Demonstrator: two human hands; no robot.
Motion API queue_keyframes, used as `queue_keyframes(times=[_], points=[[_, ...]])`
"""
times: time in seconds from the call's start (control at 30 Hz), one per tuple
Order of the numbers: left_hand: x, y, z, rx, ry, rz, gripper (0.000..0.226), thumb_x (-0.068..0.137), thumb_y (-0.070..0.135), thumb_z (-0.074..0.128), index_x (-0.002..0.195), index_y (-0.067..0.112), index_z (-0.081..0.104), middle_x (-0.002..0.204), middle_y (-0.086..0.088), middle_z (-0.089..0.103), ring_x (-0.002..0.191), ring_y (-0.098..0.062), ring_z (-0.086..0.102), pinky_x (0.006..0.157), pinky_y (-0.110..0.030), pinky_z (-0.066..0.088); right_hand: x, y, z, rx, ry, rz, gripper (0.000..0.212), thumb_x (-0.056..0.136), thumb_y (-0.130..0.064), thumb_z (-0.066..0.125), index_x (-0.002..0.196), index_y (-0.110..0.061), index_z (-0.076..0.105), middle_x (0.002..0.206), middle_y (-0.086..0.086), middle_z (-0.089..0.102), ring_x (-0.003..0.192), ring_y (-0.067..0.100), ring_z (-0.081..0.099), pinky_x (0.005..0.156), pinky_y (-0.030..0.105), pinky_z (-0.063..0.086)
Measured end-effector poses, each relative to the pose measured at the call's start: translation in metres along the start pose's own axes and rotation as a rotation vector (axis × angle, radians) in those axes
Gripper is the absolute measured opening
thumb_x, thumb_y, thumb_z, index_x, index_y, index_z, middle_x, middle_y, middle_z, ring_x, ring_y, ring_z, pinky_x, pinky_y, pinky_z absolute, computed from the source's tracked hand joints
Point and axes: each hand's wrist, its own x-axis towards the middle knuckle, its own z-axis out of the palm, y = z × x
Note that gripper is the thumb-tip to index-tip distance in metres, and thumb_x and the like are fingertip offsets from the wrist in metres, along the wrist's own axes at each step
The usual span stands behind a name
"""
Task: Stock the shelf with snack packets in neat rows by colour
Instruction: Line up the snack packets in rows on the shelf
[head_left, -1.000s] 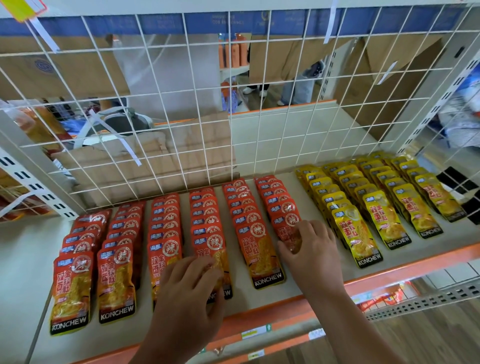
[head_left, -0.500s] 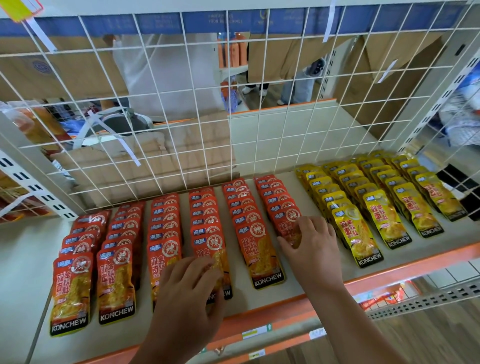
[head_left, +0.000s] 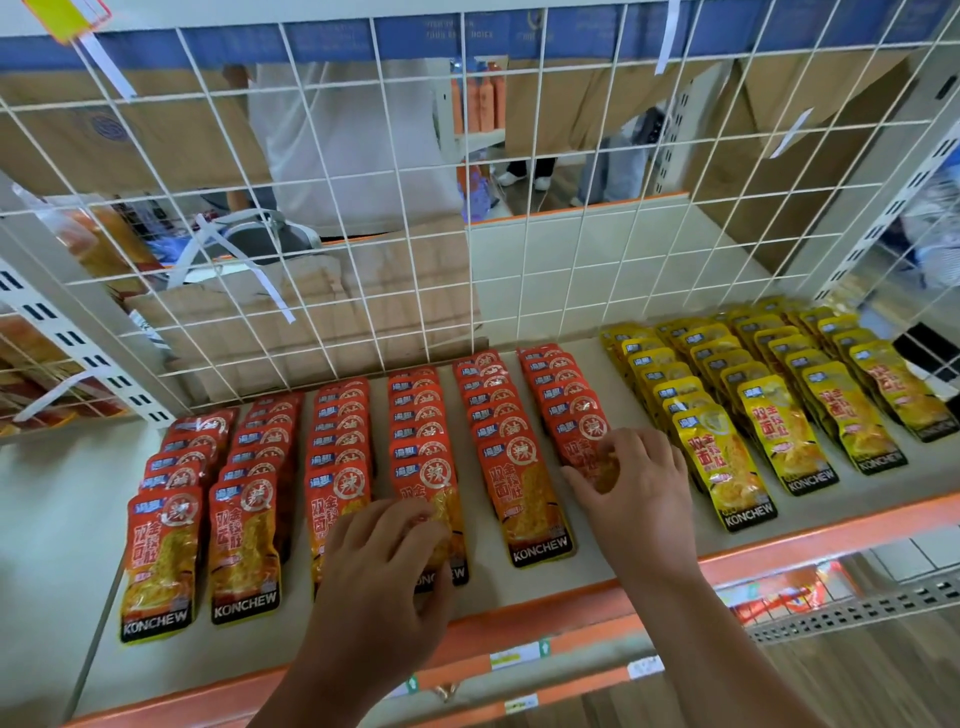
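Six rows of red snack packets (head_left: 525, 501) lie overlapped on the left and middle of the white shelf (head_left: 52, 530). Several rows of yellow packets (head_left: 730, 470) fill the right side. My left hand (head_left: 379, 577) rests with loosely bent fingers on the front packets of the third and fourth red rows (head_left: 451, 519). My right hand (head_left: 641, 493) pinches the front packet of the rightmost red row (head_left: 587, 462) between thumb and fingertips, hiding its lower half.
A white wire grid (head_left: 519, 260) closes the back of the shelf, with cardboard boxes (head_left: 311, 322) and a person behind it. An orange rail (head_left: 831, 540) with price tags runs along the front edge. Bare shelf surface lies left of the red rows.
My right hand has shifted slightly and its fingers have curled tighter on the front red packet. My left hand has stayed on the front packets.
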Motion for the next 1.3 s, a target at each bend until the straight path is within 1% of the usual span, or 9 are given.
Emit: queue_keyframes(times=[0.13, 0.23, 0.33, 0.47, 0.63, 0.83, 1.0, 1.17, 1.3], points=[[0.0, 0.001, 0.0, 0.031, 0.016, -0.029, 0.03, 0.082, 0.033, 0.064, 0.105, 0.017, 0.073, 0.118, 0.0, 0.067, 0.109, -0.028, 0.059, 0.093, -0.045, 0.045, -0.001, 0.0, -0.003, 0.041, 0.032, -0.017, 0.041, 0.072, -0.036, 0.087, 0.095, -0.011, 0.063, 0.096, 0.005, 0.058, 0.088, 0.027, 0.05, 0.081, 0.041, 0.047], [-0.001, 0.001, 0.0, 0.072, 0.008, -0.073, 0.035, 0.082, 0.038, 0.064, 0.11, 0.018, 0.073, 0.122, 0.0, 0.066, 0.113, -0.029, 0.059, 0.096, -0.047, 0.045, -0.003, -0.002, -0.006, 0.075, 0.042, -0.023, 0.04, 0.075, -0.034, 0.085, 0.099, -0.01, 0.064, 0.099, 0.007, 0.059, 0.091, 0.026, 0.05, 0.083, 0.041, 0.046], [-0.002, 0.004, 0.0, 0.114, 0.014, -0.118, 0.039, 0.083, 0.04, 0.064, 0.114, 0.018, 0.072, 0.124, 0.0, 0.065, 0.115, -0.028, 0.058, 0.099, -0.043, 0.04, -0.003, -0.003, -0.009, 0.115, 0.002, -0.016, 0.039, 0.078, -0.033, 0.083, 0.104, -0.01, 0.065, 0.103, 0.007, 0.061, 0.095, 0.024, 0.05, 0.084, 0.041, 0.046], [-0.002, 0.019, -0.01, 0.125, 0.058, -0.207, 0.042, 0.082, 0.041, 0.063, 0.117, 0.02, 0.071, 0.124, 0.002, 0.065, 0.116, -0.026, 0.057, 0.101, -0.033, 0.031, 0.0, -0.009, -0.02, 0.168, -0.018, -0.045, 0.036, 0.077, -0.026, 0.085, 0.104, -0.01, 0.067, 0.103, 0.008, 0.063, 0.098, 0.029, 0.054, 0.087, 0.043, 0.046], [0.008, 0.032, -0.048, 0.141, 0.159, -0.284, 0.041, 0.084, 0.041, 0.063, 0.122, 0.026, 0.065, 0.128, 0.001, 0.063, 0.12, -0.027, 0.055, 0.097, -0.045, 0.044, 0.012, -0.046, -0.045, 0.232, 0.006, -0.177, 0.036, 0.075, -0.025, 0.085, 0.103, -0.012, 0.066, 0.101, 0.008, 0.063, 0.098, 0.031, 0.054, 0.089, 0.04, 0.041], [0.015, 0.026, -0.149, 0.224, 0.317, -0.332, 0.048, 0.085, 0.044, 0.064, 0.129, 0.023, 0.065, 0.132, 0.0, 0.062, 0.124, -0.031, 0.055, 0.105, -0.052, 0.043, 0.01, -0.145, -0.101, 0.344, -0.052, -0.328, 0.029, 0.085, -0.039, 0.07, 0.11, -0.024, 0.064, 0.108, -0.005, 0.057, 0.107, 0.021, 0.052, 0.093, 0.034, 0.039], [-0.016, 0.016, -0.265, 0.277, 0.516, -0.218, 0.045, 0.085, 0.036, 0.065, 0.125, 0.017, 0.068, 0.13, -0.002, 0.062, 0.122, -0.031, 0.057, 0.101, -0.049, 0.044, -0.031, -0.249, -0.145, 0.493, -0.081, -0.464, 0.034, 0.089, -0.042, 0.063, 0.121, -0.03, 0.058, 0.113, -0.016, 0.052, 0.112, 0.008, 0.047, 0.096, 0.027, 0.034], [-0.074, 0.005, -0.386, 0.43, 0.7, -0.088, 0.039, 0.086, 0.029, 0.064, 0.121, 0.012, 0.068, 0.125, -0.006, 0.063, 0.119, -0.029, 0.057, 0.111, -0.039, 0.038, -0.084, -0.365, -0.177, 0.6, -0.047, -0.691, 0.037, 0.087, -0.029, 0.071, 0.121, -0.03, 0.058, 0.115, -0.015, 0.053, 0.111, 0.01, 0.05, 0.092, 0.026, 0.035], [-0.123, -0.022, -0.47, 0.535, 0.696, -0.132, 0.043, 0.088, 0.034, 0.062, 0.125, 0.013, 0.068, 0.129, -0.006, 0.062, 0.121, -0.029, 0.057, 0.107, -0.039, 0.039, -0.118, -0.451, -0.197, 0.675, -0.072, -0.82, 0.041, 0.087, -0.028, 0.071, 0.127, -0.026, 0.06, 0.122, -0.008, 0.057, 0.114, 0.011, 0.05, 0.09, 0.017, 0.031]])
